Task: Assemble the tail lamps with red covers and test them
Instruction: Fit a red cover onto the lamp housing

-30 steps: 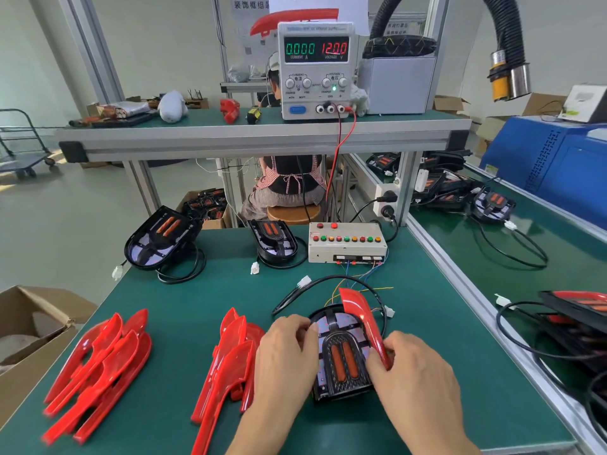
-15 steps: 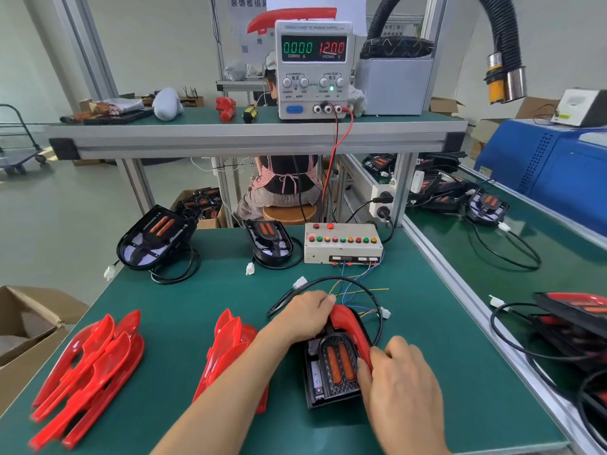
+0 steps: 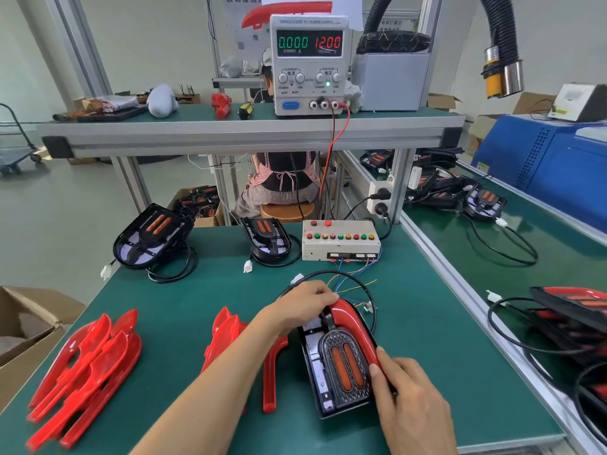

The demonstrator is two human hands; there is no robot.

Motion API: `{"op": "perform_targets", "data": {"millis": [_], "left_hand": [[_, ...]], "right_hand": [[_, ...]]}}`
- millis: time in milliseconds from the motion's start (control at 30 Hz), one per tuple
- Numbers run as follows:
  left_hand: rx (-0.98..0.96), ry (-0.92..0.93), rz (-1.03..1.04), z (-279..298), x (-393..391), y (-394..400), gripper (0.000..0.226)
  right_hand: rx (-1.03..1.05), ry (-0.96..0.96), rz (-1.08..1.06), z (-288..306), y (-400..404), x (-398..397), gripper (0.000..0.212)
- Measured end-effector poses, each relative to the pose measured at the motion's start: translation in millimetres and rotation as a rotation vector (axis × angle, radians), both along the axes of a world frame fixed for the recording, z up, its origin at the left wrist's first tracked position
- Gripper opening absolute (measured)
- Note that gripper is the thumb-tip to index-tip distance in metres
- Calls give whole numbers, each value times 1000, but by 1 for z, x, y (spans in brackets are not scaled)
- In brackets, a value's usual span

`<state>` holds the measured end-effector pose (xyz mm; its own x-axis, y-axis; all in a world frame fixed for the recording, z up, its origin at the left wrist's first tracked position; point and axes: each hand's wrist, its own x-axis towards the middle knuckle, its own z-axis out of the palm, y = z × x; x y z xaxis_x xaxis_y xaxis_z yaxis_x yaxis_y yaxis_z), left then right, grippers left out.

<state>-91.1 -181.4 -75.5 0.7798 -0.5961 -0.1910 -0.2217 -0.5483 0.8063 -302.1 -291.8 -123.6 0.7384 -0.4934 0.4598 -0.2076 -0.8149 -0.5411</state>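
Two hands work on one tail lamp (image 3: 335, 369) lying near the middle of the green counter (image 3: 427, 323). The left hand (image 3: 303, 303) lies over the lamp's far end, fingers curled down onto the rounded tip of the red cover (image 3: 353, 326), pressing it there. The right hand (image 3: 407, 392) sits at the lamp's near right edge, its thumb and fingertips pinching the lower stretch of the same cover against the black housing. That cover runs along the lamp's right side; the left side shows bare housing, with two orange strips in the centre.

Just left of the lamp, partly hidden by the left forearm, lies a small heap of loose red covers (image 3: 226, 336); a larger heap (image 3: 85, 369) lies at the near left. Beyond the hands, thin coloured wires lead to a switch box (image 3: 340, 239) with a row of buttons. Two uncovered lamps (image 3: 149, 236) stand at the far left of the counter. On the shelf above, a power supply (image 3: 308, 64) reads 0.000 and 12.00.
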Motion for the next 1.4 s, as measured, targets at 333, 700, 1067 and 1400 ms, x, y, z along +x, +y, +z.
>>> {"op": "perform_targets", "data": {"millis": [333,700,1067,1400], "left_hand": [[-327,136,-47,7,-11,13,11],[-252,-21,-104,11,-15,24,35],[-233,104,-99,18,-21,24,32],[-411,213,-58,8,-22,19,20]], "right_hand": [[967,66,172,-10,-17,-7,44],[1005,51,343,-11,-21,-11,49],[1003,-9,427,-12,-21,-11,57],[1050,-57,418,-11,-20,-9,50]]}}
